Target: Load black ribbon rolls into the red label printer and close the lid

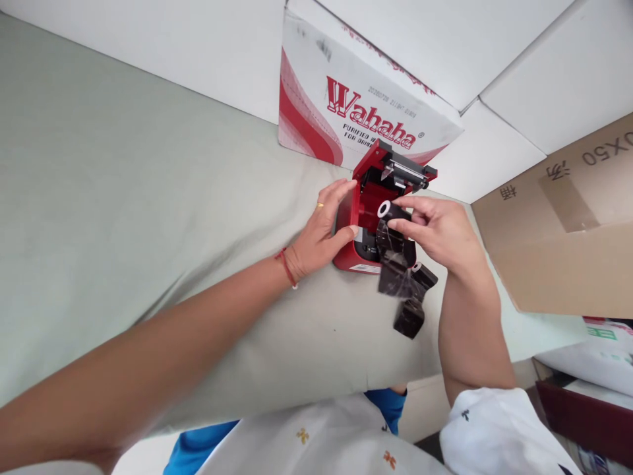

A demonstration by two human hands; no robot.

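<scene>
A small red label printer (345, 254) stands on the table with its lid (395, 165) raised, showing a black roller inside the lid. My left hand (326, 227) grips the printer's left side, fingers on the outer wall and thumb over the front rim. Over the open compartment, my right hand (435, 227) pinches a black ribbon roll (395, 212) with a white core between thumb and fingers. A loose, shiny black strip (395, 274) hangs from that roll past the printer's front. Near its lower end are a second small white-cored roll (424, 276) and a folded dark piece (409, 318).
Behind the printer, a white and red Wahaha carton (316, 86) leans by the white wall. A brown cardboard box (558, 244) stands at the right. Pale green cloth (123, 171) covers the table. Printed bags (593, 356) lie at the lower right.
</scene>
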